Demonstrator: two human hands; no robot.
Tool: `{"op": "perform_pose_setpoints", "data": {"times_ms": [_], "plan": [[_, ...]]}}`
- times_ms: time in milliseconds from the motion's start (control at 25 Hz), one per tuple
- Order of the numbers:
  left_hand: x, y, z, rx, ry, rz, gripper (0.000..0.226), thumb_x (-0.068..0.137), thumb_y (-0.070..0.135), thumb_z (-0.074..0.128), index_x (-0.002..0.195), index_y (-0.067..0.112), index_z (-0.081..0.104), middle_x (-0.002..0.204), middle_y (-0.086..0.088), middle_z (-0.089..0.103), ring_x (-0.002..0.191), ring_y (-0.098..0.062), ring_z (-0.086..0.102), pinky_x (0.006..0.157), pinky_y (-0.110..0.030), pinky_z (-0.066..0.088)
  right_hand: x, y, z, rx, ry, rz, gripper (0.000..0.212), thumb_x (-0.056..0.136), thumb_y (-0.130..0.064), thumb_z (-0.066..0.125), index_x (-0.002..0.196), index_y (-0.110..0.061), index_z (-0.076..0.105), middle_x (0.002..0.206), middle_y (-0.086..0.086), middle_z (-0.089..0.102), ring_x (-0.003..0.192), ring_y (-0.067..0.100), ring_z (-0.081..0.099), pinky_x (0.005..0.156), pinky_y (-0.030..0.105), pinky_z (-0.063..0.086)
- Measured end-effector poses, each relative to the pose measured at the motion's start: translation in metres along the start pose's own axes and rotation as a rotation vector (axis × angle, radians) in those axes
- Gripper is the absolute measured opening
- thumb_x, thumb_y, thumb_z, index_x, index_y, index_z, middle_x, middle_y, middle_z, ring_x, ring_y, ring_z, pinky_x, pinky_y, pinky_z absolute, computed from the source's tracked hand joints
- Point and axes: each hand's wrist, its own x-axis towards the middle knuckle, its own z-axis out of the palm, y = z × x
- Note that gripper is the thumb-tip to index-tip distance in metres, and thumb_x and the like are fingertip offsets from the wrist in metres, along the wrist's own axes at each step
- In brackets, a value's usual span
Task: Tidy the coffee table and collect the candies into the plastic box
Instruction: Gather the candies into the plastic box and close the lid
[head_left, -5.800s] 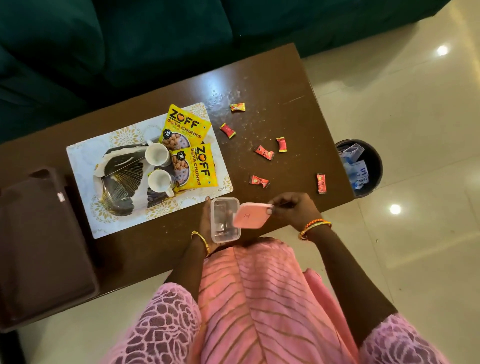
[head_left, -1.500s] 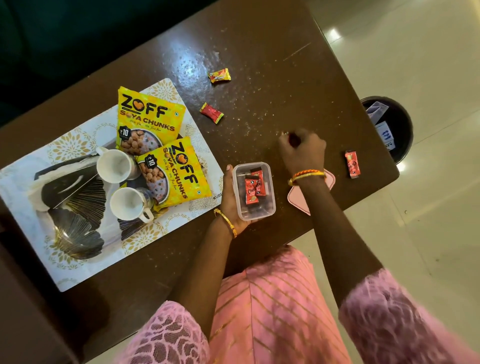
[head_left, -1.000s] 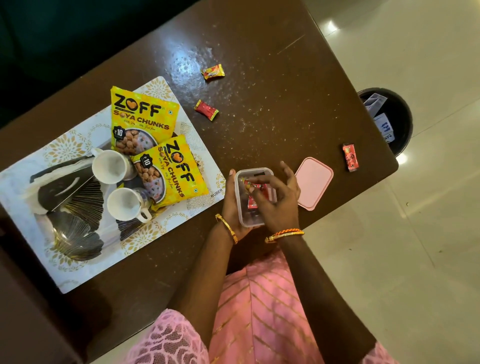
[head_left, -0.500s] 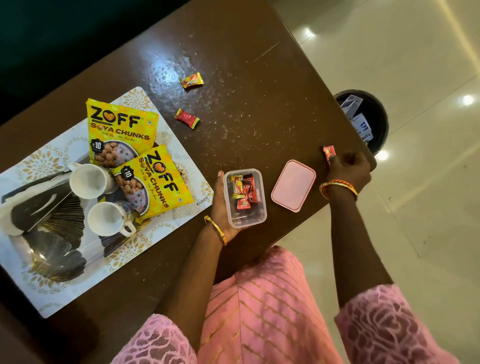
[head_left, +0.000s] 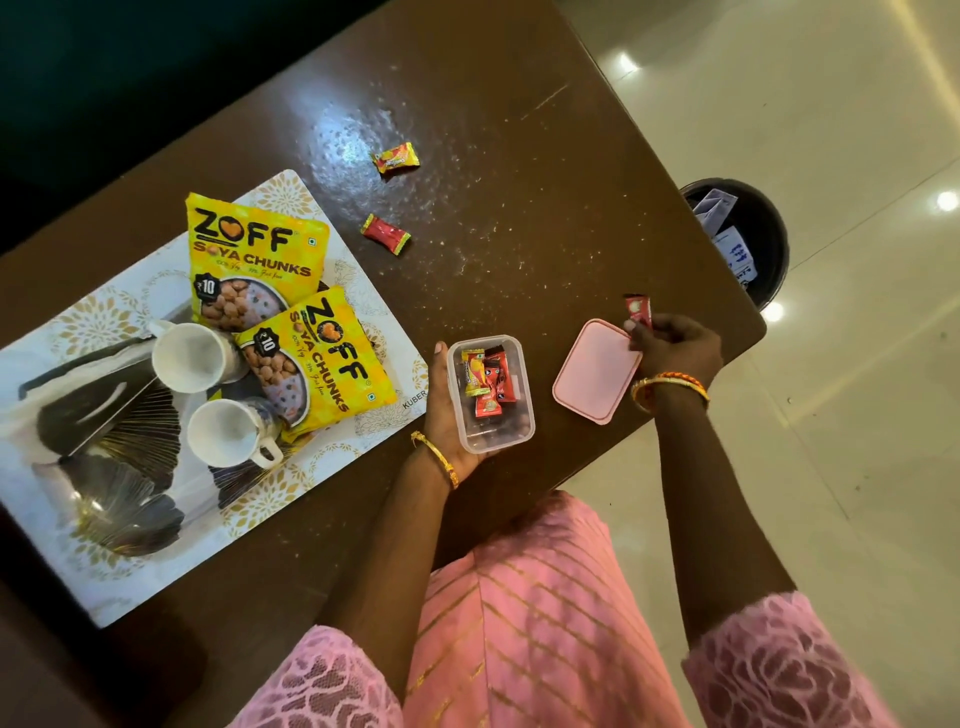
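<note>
A clear plastic box with several wrapped candies inside rests near the table's front edge, and my left hand cups its left side and bottom. Its pink lid lies flat just to the right. Over the lid's far right corner, my right hand pinches a red candy between the fingertips, lifted off the table. Two candies lie loose farther back on the brown coffee table: a red one and an orange-yellow one.
A patterned placemat on the left carries two yellow soya-chunk packets, two white cups and a dark fan-shaped tray. Crumbs speckle the tabletop. A black bin with papers stands on the tiled floor by the table's right end.
My right hand dropped a candy into the box, reached to the table's right edge, picked up the red candy there and is drawing back toward the lid. My left hand stayed on the box.
</note>
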Motion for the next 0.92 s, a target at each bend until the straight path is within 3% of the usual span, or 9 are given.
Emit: {"op": "perform_pose_setpoints", "data": {"times_ms": [200,320,400,520,600,680,840,920], "plan": [[-0.002,-0.002,-0.007,-0.038,0.018,0.036,0.071,0.08,0.076,0.026,0.111,0.023,0.063,0.095,-0.005,0.074,0.082,-0.022,0.072,0.07,-0.042,0.06,-0.079,-0.004,0.008,-0.029,-0.333,-0.189,0.018,0.078,-0.011,0.072,0.096,-0.007,0.072,0.08,-0.003,0.065,0.065,-0.005,0.055,0.059,0.014,0.047],[-0.007,-0.004,-0.008,-0.043,0.005,0.083,0.073,0.08,0.076,0.025,0.1,0.025,0.073,0.096,-0.006,0.075,0.087,-0.024,0.071,0.078,-0.046,0.057,-0.114,-0.004,0.019,-0.19,-0.502,-0.36,0.017,0.085,-0.018,0.065,0.097,-0.009,0.073,0.089,0.001,0.068,0.077,0.011,0.06,0.066,0.012,0.051],[-0.013,-0.002,-0.009,-0.083,-0.019,0.103,0.07,0.079,0.076,0.03,0.099,0.026,0.074,0.098,-0.005,0.075,0.092,-0.024,0.071,0.082,-0.046,0.056,-0.122,-0.008,0.027,-0.287,-0.511,-0.429,0.022,0.086,-0.021,0.063,0.102,-0.009,0.071,0.1,0.01,0.065,0.09,0.021,0.056,0.073,0.025,0.051],[-0.018,0.002,-0.011,-0.116,-0.052,0.145,0.063,0.073,0.073,0.044,0.105,0.025,0.071,0.106,-0.001,0.073,0.1,-0.021,0.066,0.09,-0.044,0.051,-0.112,-0.026,0.038,-0.202,-0.434,-0.411,0.014,0.085,-0.017,0.063,0.095,-0.013,0.073,0.093,0.008,0.067,0.078,0.014,0.057,0.066,0.018,0.049],[-0.02,0.005,-0.009,-0.162,-0.043,0.092,0.069,0.066,0.071,0.05,0.117,0.025,0.062,0.112,0.0,0.066,0.101,-0.019,0.06,0.085,-0.04,0.055,-0.097,-0.046,0.053,-0.101,-0.419,-0.35,0.01,0.083,-0.016,0.064,0.089,-0.016,0.072,0.087,0.003,0.071,0.073,0.009,0.061,0.072,0.026,0.056],[-0.019,0.007,-0.009,-0.186,-0.042,0.094,0.071,0.068,0.071,0.048,0.121,0.024,0.055,0.111,0.0,0.062,0.099,-0.019,0.059,0.08,-0.038,0.057,-0.081,-0.072,0.082,-0.09,-0.443,-0.35,0.014,0.081,-0.018,0.068,0.094,-0.012,0.071,0.093,0.006,0.072,0.078,0.01,0.06,0.078,0.028,0.055],[-0.019,0.01,-0.008,-0.181,-0.076,0.137,0.076,0.055,0.068,0.065,0.114,0.021,0.062,0.112,-0.005,0.063,0.1,-0.021,0.059,0.082,-0.039,0.056,-0.07,-0.111,0.15,-0.292,-0.524,-0.652,0.025,0.079,-0.016,0.069,0.102,-0.005,0.068,0.105,0.018,0.069,0.099,0.029,0.062,0.087,0.037,0.049],[-0.018,0.01,-0.01,-0.137,-0.079,0.173,0.07,0.05,0.066,0.072,0.104,0.023,0.07,0.105,-0.006,0.068,0.098,-0.023,0.062,0.082,-0.041,0.056,-0.072,-0.114,0.175,-0.385,-0.567,-0.818,0.034,0.077,-0.018,0.071,0.108,-0.006,0.064,0.113,0.021,0.061,0.109,0.035,0.053,0.089,0.039,0.046]]}}
